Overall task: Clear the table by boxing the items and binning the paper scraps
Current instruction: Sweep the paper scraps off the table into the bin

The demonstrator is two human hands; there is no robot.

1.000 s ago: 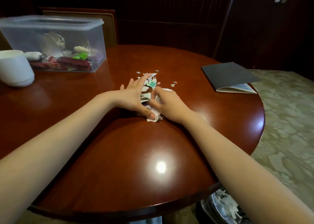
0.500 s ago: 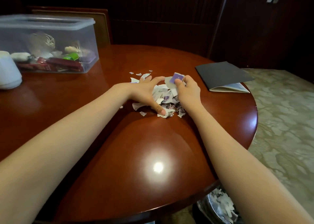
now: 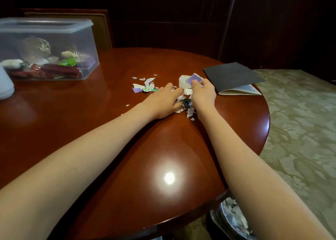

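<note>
At the left edge of the table [image 3: 112, 148] stands a white cup [image 3: 5, 86], only partly in view. Just beside it, at the far left corner, is a clear box [image 3: 49, 45] with its lid on. Inside it lie small items, among them red packets and something green; the others I cannot name through the cloudy wall.

Near the middle of the table, toward the far edge, some scraps [image 3: 145, 87] lie loose: white, purple and green pieces, with a few tiny ones scattered around them.

Just right of these is the left hand [image 3: 161, 101], back upward. Its fingers curl around a heap [image 3: 189, 110] of scraps from the left side, and its thumb closes on the near side of it. The right hand [image 3: 204, 94] grasps the same heap from the right. Its thumb pinches a purple piece and a larger white piece against the fingers. The two hands nearly touch, with the heap squeezed between them on the table.

Near the right hand, at the far right edge, lies a dark folder [image 3: 232, 75], closed, with pale pages showing at its side.

Below the near right edge of the table, on the floor, stands a bin [image 3: 218, 219]. It holds more torn paper.
</note>
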